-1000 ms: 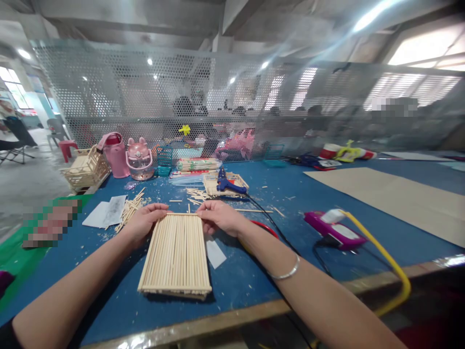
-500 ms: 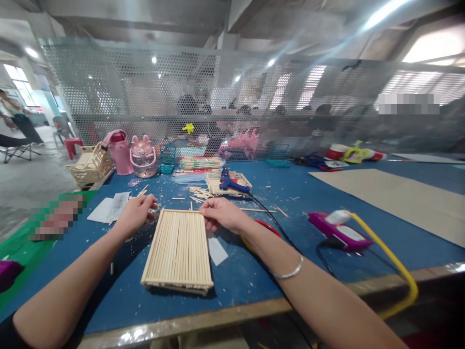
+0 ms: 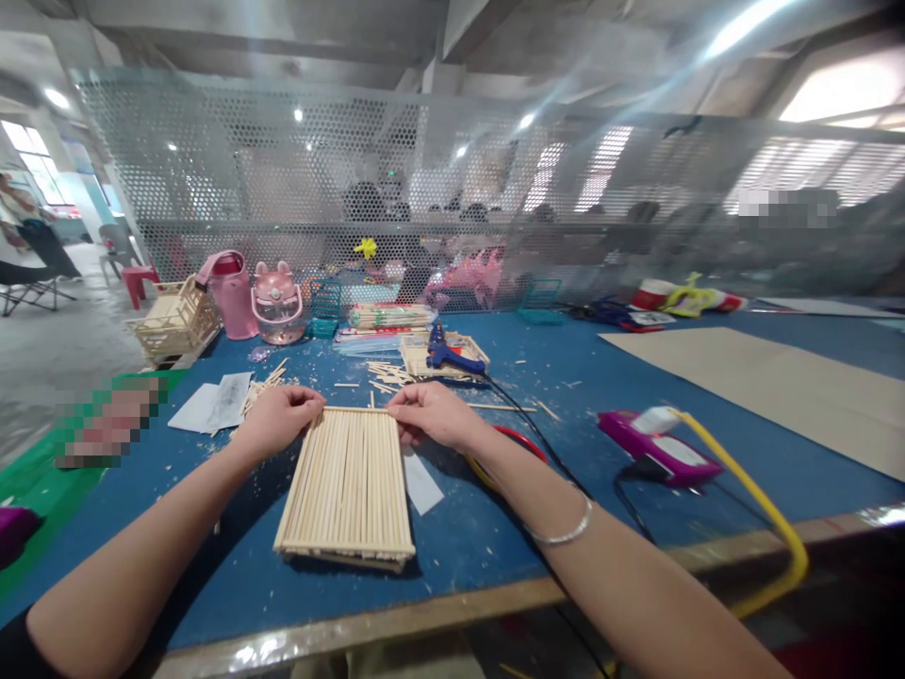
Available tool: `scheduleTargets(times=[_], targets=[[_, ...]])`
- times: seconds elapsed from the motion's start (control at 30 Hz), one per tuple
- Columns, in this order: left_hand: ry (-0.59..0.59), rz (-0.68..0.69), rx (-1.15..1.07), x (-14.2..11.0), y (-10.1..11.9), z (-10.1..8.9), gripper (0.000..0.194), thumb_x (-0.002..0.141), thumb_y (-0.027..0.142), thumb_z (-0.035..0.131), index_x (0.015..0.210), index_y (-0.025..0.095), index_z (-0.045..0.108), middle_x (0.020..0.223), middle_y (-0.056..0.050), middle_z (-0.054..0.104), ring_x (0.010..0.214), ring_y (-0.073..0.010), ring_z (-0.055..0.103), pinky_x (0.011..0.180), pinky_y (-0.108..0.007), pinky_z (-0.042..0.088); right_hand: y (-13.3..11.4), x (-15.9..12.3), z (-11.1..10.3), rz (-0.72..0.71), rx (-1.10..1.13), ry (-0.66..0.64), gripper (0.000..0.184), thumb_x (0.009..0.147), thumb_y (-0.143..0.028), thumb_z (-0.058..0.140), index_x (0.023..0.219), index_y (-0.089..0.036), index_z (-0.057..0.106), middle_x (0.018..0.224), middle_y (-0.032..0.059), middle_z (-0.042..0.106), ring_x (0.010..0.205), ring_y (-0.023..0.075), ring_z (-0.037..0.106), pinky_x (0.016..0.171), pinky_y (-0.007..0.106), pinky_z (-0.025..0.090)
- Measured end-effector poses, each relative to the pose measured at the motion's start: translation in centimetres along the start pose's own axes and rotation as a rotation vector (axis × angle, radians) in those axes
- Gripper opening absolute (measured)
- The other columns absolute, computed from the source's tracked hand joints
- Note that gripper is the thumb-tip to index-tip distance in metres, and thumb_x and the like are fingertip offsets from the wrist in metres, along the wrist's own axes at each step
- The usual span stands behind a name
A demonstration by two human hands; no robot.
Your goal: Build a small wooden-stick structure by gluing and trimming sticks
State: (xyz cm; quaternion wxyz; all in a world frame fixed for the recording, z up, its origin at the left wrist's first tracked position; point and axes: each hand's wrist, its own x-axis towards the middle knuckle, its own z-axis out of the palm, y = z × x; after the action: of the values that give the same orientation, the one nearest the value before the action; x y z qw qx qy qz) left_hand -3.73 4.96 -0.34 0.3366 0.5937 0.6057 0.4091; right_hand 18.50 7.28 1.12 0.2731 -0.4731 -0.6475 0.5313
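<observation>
A panel of pale round wooden sticks [image 3: 346, 481] lies side by side on the blue table, with a crosswise stick along its near and far edges. At its far left corner, my left hand [image 3: 287, 415] pinches the edge with closed fingers. My right hand [image 3: 428, 415] grips the far right corner between thumb and fingers. Part of the frame under the panel shows at the near edge. Beside the panel's right side, partly under my right hand, lies a white paper slip [image 3: 422, 483].
Beyond my hands, a blue glue gun [image 3: 452, 356] rests on a small stick tray [image 3: 417, 351], near loose sticks [image 3: 387, 375]. Pink bottles [image 3: 277, 306] and a stick basket [image 3: 176, 322] stand back left. A purple device [image 3: 657, 448] with a yellow cable [image 3: 767, 490] sits right.
My left hand has moved right and closed on the panel's far left corner; before, it was just left of it. My right hand has stayed at its corner.
</observation>
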Motion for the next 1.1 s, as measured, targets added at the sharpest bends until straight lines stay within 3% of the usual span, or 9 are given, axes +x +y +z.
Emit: scheduleTargets(times=[0.13,0.37,0.47,0.73,0.9,1.1], targets=[[0.006,0.03,0.046,0.0,-0.13,0.11,0.014,0.062,0.028,0.057,0.063,0.017,0.066,0.049,0.003,0.056,0.047,-0.012,0.046,0.047,-0.022,0.031,-0.02,0.0,-0.07,-0.033,-0.108,0.021,0.011,0.076,-0.014,0.054,0.066,-0.015,0.058,0.048,-0.005,0.056,0.04,0.0053,0.049,0.04,0.016,0.037],[-0.011,0.042,0.052,-0.04,-0.31,0.01,0.015,0.062,0.03,0.058,0.064,0.018,0.067,0.05,0.003,0.054,0.046,-0.0114,0.042,0.047,-0.022,0.028,0.11,0.19,-0.32,-0.344,-0.5,0.151,0.01,0.07,-0.021,0.06,0.065,-0.015,0.066,0.059,-0.0019,0.057,0.054,0.008,0.047,0.051,0.02,0.034],[-0.011,0.039,0.043,-0.01,-0.31,-0.04,0.018,0.063,0.033,0.059,0.063,0.018,0.068,0.05,0.003,0.053,0.048,-0.0113,0.042,0.047,-0.022,0.028,0.06,0.21,-0.34,-0.34,-0.536,0.159,0.011,0.07,-0.021,0.058,0.065,-0.015,0.066,0.058,-0.0015,0.057,0.054,0.0085,0.047,0.051,0.02,0.033],[-0.064,-0.19,-0.247,-0.27,0.37,-0.17,0.026,0.06,0.037,0.061,0.073,0.016,0.07,0.063,-0.001,0.06,0.059,-0.0129,0.05,0.048,-0.02,0.036,0.3,0.21,0.07,-0.318,-0.454,0.174,0.015,0.071,-0.022,0.057,0.062,-0.014,0.066,0.056,-0.0007,0.058,0.053,0.0086,0.047,0.052,0.021,0.034],[-0.077,-0.233,-0.346,-0.07,-0.27,-0.22,0.026,0.055,0.034,0.068,0.075,0.016,0.07,0.072,-0.003,0.066,0.067,-0.0145,0.055,0.06,-0.024,0.043,0.41,0.2,0.22,-0.301,-0.419,0.194,0.014,0.07,-0.022,0.058,0.061,-0.014,0.066,0.056,-0.0012,0.057,0.054,0.0089,0.047,0.053,0.021,0.034],[-0.095,-0.228,-0.319,-0.18,-0.05,-0.26,0.027,0.056,0.035,0.067,0.074,0.014,0.067,0.07,-0.002,0.063,0.064,-0.0125,0.053,0.061,-0.024,0.043,0.73,0.31,0.51,-0.255,-0.348,0.231,0.013,0.068,-0.023,0.058,0.063,-0.014,0.067,0.054,-0.0025,0.057,0.052,0.0087,0.046,0.053,0.021,0.034]])
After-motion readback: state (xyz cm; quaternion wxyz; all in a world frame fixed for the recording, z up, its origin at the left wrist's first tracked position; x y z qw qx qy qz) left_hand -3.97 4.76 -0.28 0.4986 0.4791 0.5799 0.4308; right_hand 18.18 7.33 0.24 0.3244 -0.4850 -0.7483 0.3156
